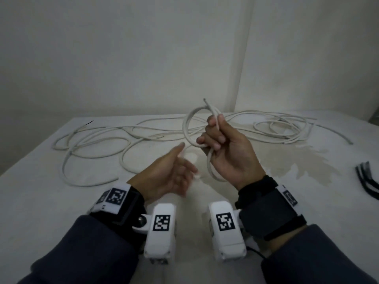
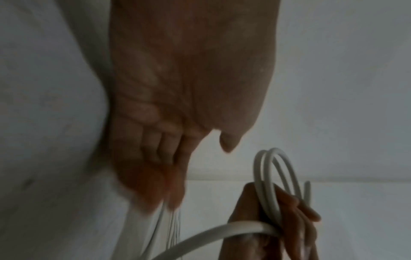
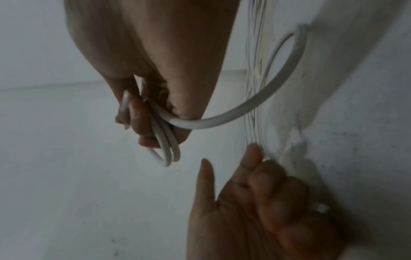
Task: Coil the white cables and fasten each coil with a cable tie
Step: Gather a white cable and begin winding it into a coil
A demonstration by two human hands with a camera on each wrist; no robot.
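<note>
Early stage: most white cables (image 1: pixel 127 138) lie loose across the worktop (image 1: pixel 51 201) toward its far edge, no coil tied, and the black cable ties (image 1: pixel 367 177) sit untouched at the right edge. Right hand (image 1: pixel 231 158) grips a small coil (image 1: pixel 189 124) of a couple of loops, held above the worktop's middle. Left hand (image 1: pixel 170 177) is relaxed, palm up; whether its fingertips touch the trailing cable is too blurred to tell.
</note>
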